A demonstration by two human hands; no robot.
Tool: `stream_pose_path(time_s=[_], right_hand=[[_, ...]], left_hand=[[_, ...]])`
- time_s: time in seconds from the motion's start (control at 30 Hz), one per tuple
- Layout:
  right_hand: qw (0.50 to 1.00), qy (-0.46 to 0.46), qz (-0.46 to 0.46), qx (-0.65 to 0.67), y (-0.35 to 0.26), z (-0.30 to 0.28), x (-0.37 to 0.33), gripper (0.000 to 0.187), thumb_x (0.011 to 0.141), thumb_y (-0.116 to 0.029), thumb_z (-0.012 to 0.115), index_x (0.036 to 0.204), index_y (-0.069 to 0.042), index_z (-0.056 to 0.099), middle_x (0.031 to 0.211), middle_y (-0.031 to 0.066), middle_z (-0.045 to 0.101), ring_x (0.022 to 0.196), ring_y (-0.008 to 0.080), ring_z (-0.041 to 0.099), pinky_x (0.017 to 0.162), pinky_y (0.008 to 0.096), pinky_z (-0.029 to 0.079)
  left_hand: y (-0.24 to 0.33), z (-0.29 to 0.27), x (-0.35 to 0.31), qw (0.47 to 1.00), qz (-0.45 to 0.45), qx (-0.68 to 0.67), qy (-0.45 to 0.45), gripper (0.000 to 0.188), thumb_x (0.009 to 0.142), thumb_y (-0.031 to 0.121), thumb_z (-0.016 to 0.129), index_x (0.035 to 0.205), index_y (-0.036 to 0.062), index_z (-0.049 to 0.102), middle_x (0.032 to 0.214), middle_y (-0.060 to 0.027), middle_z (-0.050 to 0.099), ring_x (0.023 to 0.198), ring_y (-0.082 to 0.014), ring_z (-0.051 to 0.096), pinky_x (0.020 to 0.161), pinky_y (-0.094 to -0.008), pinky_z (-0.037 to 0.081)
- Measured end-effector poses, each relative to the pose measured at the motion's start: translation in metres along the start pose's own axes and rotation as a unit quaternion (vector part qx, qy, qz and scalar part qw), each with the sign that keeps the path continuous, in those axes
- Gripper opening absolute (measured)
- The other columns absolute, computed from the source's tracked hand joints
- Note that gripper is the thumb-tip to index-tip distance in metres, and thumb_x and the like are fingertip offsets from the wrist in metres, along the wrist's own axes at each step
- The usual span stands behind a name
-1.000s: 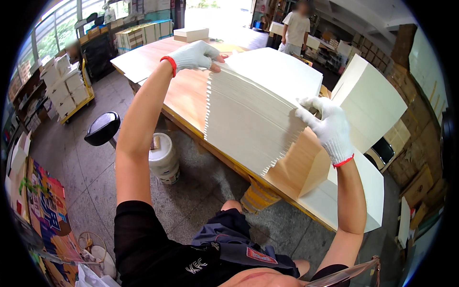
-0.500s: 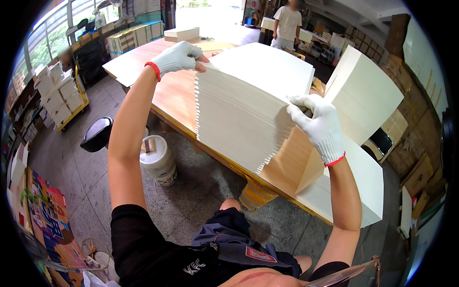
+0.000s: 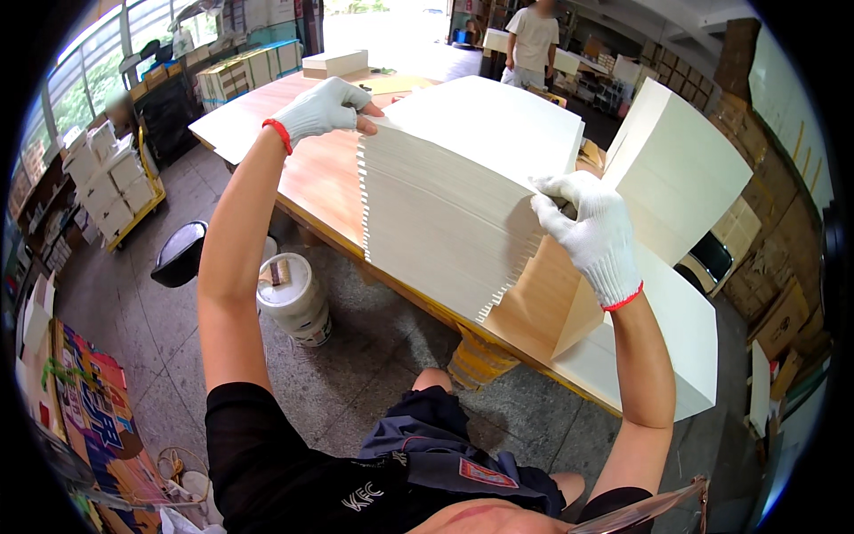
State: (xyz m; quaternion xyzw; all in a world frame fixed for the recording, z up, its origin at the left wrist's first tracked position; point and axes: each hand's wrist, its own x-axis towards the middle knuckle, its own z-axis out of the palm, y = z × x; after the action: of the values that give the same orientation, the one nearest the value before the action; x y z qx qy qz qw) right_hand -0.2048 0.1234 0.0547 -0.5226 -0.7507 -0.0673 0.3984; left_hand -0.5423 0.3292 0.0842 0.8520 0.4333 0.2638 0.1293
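A person's gloved left hand (image 3: 327, 111) pinches the top left corner of a thick stack of pale paper (image 3: 445, 209), and the gloved right hand (image 3: 589, 233) pinches the top right. The stack rests on a table (image 3: 322, 171) between and below both hands; a taller pile (image 3: 685, 173) rises beyond the right hand.

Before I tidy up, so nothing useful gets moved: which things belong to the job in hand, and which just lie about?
In the job:
sheet stack, left hand and right hand at its upper corners
table beneath

Probably just lying about:
white bucket
black seat
yellow trolley
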Motion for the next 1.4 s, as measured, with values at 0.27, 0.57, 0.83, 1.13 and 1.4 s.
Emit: stream_pose_path(time_s=[0.27, 0.57, 0.83, 1.13, 1.4], right_hand=[[0.997, 0.008, -0.038, -0.069, 0.0, 0.002, -0.003, 0.018, 0.086, -0.015, 0.073, 0.104, -0.011, 0.076, 0.08, 0.0089, 0.067, 0.071, 0.022, 0.067, 0.066, 0.0335, 0.054], [0.965, 0.143, -0.164, -0.147, 0.022, 0.025, -0.019, 0.024, 0.086, -0.016, 0.074, 0.11, -0.015, 0.071, 0.092, 0.0069, 0.068, 0.071, 0.0277, 0.066, 0.063, 0.0359, 0.055], [0.936, 0.141, -0.162, -0.281, 0.005, 0.03, -0.021, 0.027, 0.093, -0.025, 0.064, 0.116, -0.011, 0.064, 0.089, 0.0071, 0.063, 0.068, 0.0231, 0.066, 0.058, 0.038, 0.055], [0.965, 0.149, -0.139, -0.165, 0.012, -0.018, -0.104, 0.028, 0.093, -0.031, 0.065, 0.115, -0.014, 0.064, 0.099, 0.0031, 0.063, 0.08, 0.0232, 0.064, 0.069, 0.0365, 0.051], [0.88, 0.208, 0.206, -0.374, 0.15, -0.186, -0.286, 0.045, 0.096, -0.044, 0.059, 0.127, -0.012, 0.064, 0.114, 0.0141, 0.069, 0.106, 0.0325, 0.066, 0.09, 0.041, 0.051]], left_hand=[[-0.004, -0.002, 0.001, 1.0, -0.003, 0.014, -0.021, 0.036, 0.078, 0.029, 0.083, 0.11, 0.0133, 0.079, 0.097, -0.0078, 0.074, 0.093, -0.0202, 0.066, 0.089, -0.0337, 0.049], [-0.002, 0.002, 0.001, 1.0, 0.016, -0.002, -0.014, 0.03, 0.079, 0.026, 0.08, 0.102, 0.0069, 0.078, 0.104, -0.0054, 0.076, 0.09, -0.018, 0.065, 0.084, -0.0315, 0.049], [0.024, -0.022, 0.0, 0.976, -0.018, 0.206, -0.063, 0.051, 0.069, 0.048, 0.085, 0.101, 0.0096, 0.076, 0.098, -0.0023, 0.075, 0.07, -0.0179, 0.063, 0.069, -0.0366, 0.051], [0.145, -0.012, 0.014, 0.802, -0.058, 0.594, -0.036, 0.037, 0.077, 0.016, 0.071, 0.114, 0.0169, 0.071, 0.114, -0.0101, 0.069, 0.111, -0.0321, 0.066, 0.087, -0.0459, 0.056], [0.303, 0.148, 0.008, 0.885, 0.445, 0.127, 0.056, 0.038, 0.085, 0.015, 0.073, 0.123, 0.0125, 0.067, 0.13, -0.0064, 0.065, 0.122, -0.0273, 0.059, 0.106, -0.0388, 0.046]])
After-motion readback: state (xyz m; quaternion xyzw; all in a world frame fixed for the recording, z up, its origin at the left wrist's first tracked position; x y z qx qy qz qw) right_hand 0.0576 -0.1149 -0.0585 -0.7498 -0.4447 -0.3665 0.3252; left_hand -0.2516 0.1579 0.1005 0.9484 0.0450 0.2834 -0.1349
